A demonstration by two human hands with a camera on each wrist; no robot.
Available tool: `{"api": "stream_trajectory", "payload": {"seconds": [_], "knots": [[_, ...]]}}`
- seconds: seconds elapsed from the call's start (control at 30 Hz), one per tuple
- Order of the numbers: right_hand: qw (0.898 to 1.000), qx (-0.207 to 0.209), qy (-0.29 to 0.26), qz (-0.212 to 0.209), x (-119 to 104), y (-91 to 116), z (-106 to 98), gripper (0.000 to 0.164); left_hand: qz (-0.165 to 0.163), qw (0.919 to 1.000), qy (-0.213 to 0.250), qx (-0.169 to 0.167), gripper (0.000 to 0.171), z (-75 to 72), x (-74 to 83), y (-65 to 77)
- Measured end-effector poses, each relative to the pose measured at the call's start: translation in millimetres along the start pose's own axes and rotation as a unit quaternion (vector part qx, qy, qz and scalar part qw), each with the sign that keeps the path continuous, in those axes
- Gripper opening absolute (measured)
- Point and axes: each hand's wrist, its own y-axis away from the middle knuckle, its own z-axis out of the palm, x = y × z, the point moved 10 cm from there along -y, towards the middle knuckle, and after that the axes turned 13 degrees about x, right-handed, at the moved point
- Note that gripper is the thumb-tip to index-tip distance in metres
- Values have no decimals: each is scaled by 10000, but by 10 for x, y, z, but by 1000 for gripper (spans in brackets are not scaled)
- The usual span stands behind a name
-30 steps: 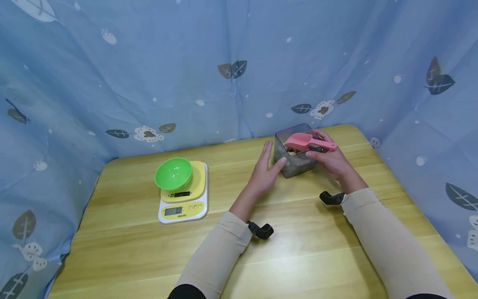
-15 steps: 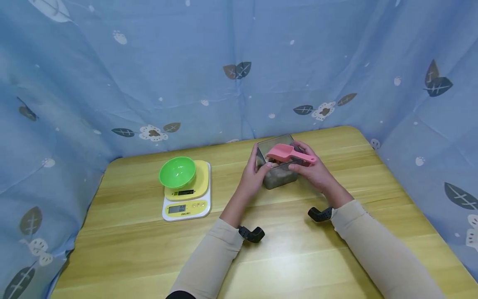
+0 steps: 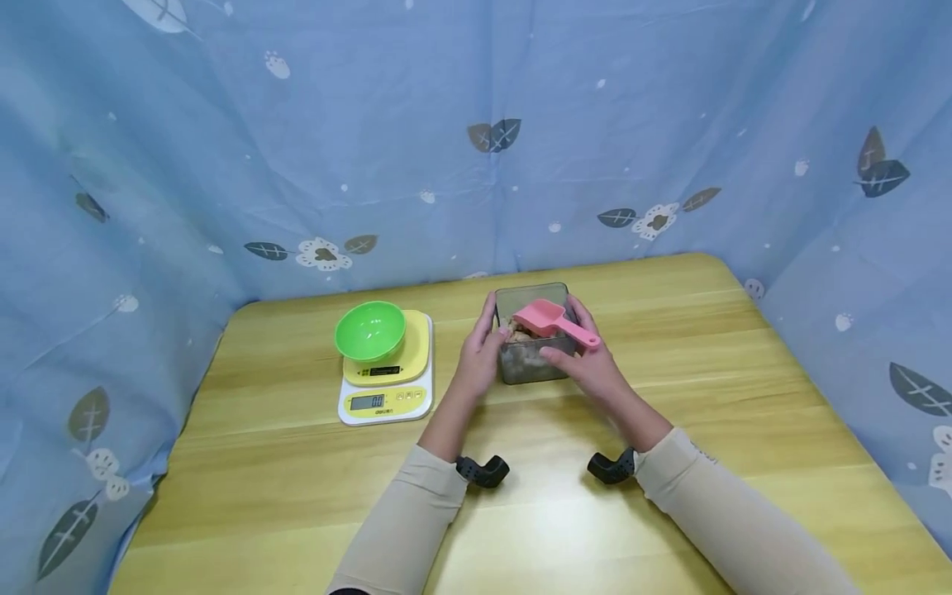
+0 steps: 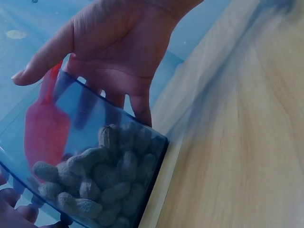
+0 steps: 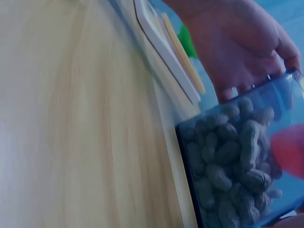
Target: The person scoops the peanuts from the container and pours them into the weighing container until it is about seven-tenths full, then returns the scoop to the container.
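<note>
Both hands grip a clear grey plastic container (image 3: 534,364) of unshelled peanuts (image 4: 99,175), upright near the table's back middle. I cannot tell whether its base touches the table. My left hand (image 3: 476,359) holds its left side, thumb at the near rim. On the right side my right hand (image 3: 595,368) holds it, thumb against the front wall. A pink scoop (image 3: 546,316) lies in the container, its handle crossing the right rim over my right hand. The left wrist view shows my right hand (image 4: 118,47) across the container; the right wrist view shows my left hand (image 5: 237,45).
Left of the container, a yellow and white kitchen scale (image 3: 387,405) reading 0.0 bears a green bowl (image 3: 369,332). A blue patterned curtain (image 3: 402,149) hangs behind and beside the wooden table (image 3: 297,496).
The container with peanuts and scoop has moved left and nearer to me, toward the scale. My left hand has gone from straight fingers beside it to gripping it. The right hand kept its hold.
</note>
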Motion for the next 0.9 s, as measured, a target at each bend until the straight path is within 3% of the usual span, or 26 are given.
{"api": "stream_trajectory", "payload": {"seconds": [0.23, 0.5, 0.67, 0.8, 0.9], "knots": [[9997, 227, -53, 102, -199, 146, 90, 94, -25, 9995, -47, -312, 53, -90, 320, 60], [9969, 777, 92, -68, -288, 147, -1, 92, 0, 9977, 1, -675, 64, -68, 341, 96], [9877, 1049, 985, -604, -396, 144, -90, 68, 49, 9969, -58, -783, 71, -61, 196, 72], [9708, 1142, 1861, -991, -532, 126, -157, 55, 188, 9970, -409, -622, 70, -93, 51, 42], [9574, 991, 2512, -1023, -602, 83, -196, 52, 445, 9947, -785, -498, 68, -138, 61, 41]]}}
